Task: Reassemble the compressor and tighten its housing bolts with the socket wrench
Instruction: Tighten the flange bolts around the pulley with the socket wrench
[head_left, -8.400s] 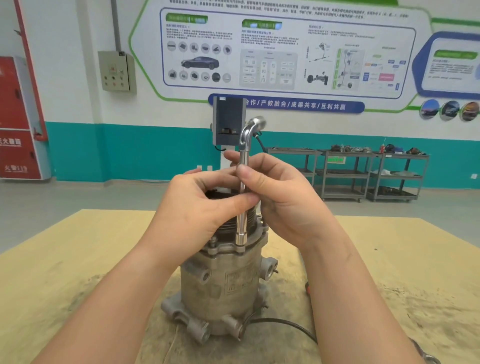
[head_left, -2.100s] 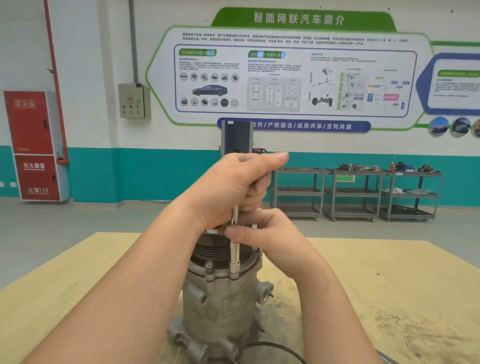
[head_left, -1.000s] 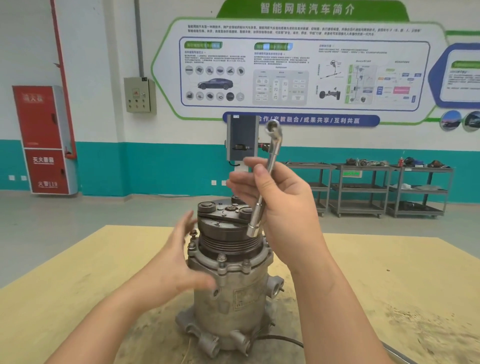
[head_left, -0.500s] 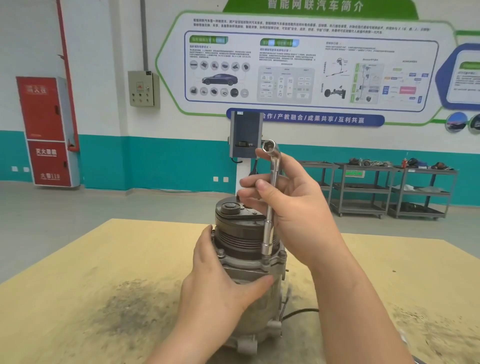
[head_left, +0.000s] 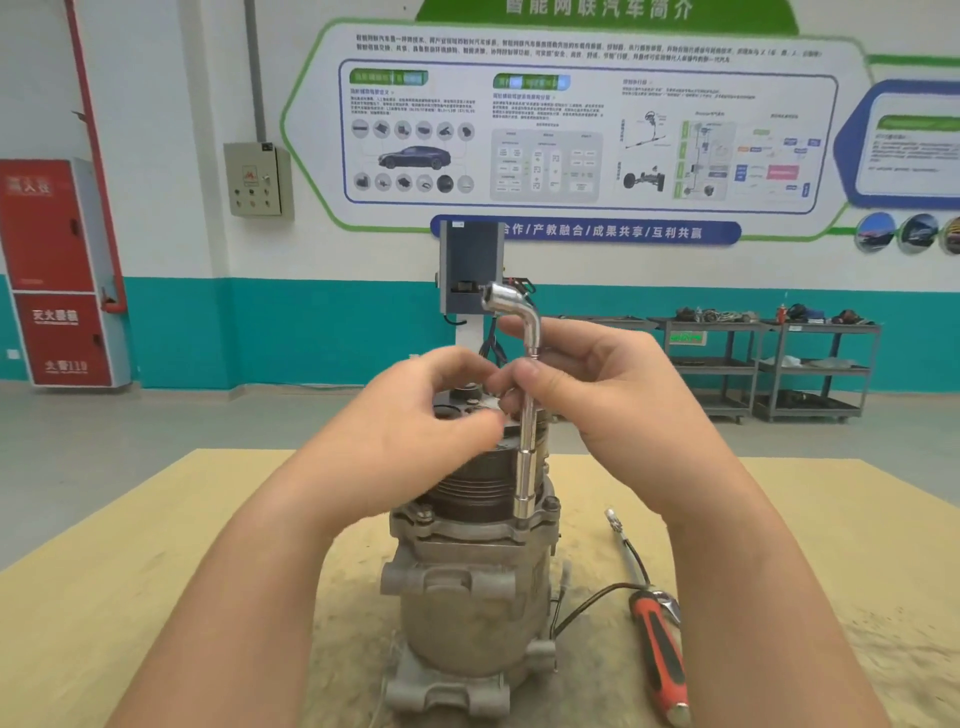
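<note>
Compressor stands upright at table centre, pulley end up — keeps the flange bolts reachable from above. L-shaped socket wrench stands vertical, lower socket seated on a housing bolt at the flange's 3 o'clock. Right hand pinches the chrome shaft; left hand fingers curled beside it, contact unclear. Cast housing rough, dull grey; red-handled tool lies at 4 o'clock.

Grey compressor stands upright on the table; chrome L-shaped wrench stands upright on a flange bolt.
</note>
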